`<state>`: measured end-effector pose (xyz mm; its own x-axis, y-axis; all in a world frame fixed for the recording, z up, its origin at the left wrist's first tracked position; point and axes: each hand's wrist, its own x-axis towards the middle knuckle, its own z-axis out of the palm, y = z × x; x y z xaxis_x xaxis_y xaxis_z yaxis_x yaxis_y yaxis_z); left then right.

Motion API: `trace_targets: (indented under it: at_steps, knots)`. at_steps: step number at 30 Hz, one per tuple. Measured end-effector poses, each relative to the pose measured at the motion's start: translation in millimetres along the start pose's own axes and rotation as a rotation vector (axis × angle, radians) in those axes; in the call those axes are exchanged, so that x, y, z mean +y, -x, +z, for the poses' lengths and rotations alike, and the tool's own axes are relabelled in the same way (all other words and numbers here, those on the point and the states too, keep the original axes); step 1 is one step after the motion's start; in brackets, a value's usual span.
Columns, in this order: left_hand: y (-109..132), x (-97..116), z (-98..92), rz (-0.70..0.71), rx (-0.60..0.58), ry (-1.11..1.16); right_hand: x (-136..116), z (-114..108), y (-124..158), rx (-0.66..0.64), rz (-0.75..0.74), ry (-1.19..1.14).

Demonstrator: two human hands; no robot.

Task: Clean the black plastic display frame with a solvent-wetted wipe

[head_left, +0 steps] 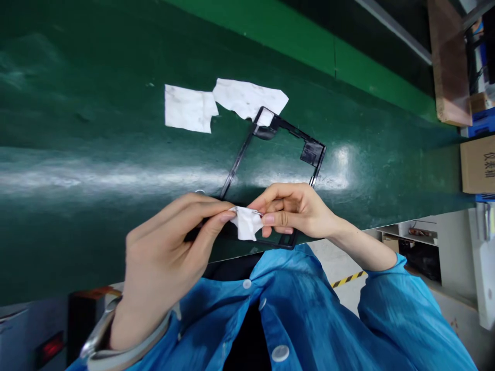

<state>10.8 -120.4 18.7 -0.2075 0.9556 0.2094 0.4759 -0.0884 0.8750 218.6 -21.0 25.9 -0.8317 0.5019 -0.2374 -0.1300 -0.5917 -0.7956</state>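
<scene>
A small crumpled piece of white cloth (247,226) is stretched between my two hands above the near edge of the table. My left hand (176,237) pinches its left corner between thumb and forefinger. With thumb and fingertips, my right hand (296,211) grips the right side, where a small dark bit shows that I cannot make out. Under both hands lies a thin black plastic frame (237,164), flat and roughly rectangular; my hands hide part of its near side. Its far left corner overlaps a white cloth piece (247,96).
Another white cloth piece (189,108) lies to the left on the green table (96,134). At the far right stand a cardboard box (477,165) and a wooden board (448,62). Shelves (417,234) are below the table's right side.
</scene>
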Motion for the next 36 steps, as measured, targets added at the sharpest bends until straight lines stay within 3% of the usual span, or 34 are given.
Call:
trace_targets:
  at_steps: [6, 10, 17, 22, 24, 29, 34, 36]
  knots:
    - [1, -1, -3.5, 0.012, -0.015, -0.094, 2, 5, 2, 0.110, -0.001, 0.142]
    - [7, -3, -2.9, 0.032, 0.143, -0.150, 0, 11, 4, 0.166, 0.007, 0.151]
    - [20, 3, 8.5, 0.128, 0.111, -0.102, -8, 13, 3, 0.094, 0.046, 0.029]
    - [19, 4, 7.4, 0.035, 0.233, 0.005, -4, 6, 4, 0.094, 0.042, 0.053]
    - [17, 7, 6.7, -0.048, 0.278, 0.060, -6, 6, 6, 0.107, 0.036, 0.144]
    - [12, 12, 4.0, -0.201, 0.367, 0.070, -27, 12, 17, 0.155, -0.112, 0.646]
    - [10, 12, -0.3, -0.218, 0.283, 0.032, -37, 22, 10, 0.011, -0.110, 0.816]
    - [11, 11, -2.1, -0.189, 0.273, 0.005, -33, 22, 3, -0.016, -0.174, 0.898]
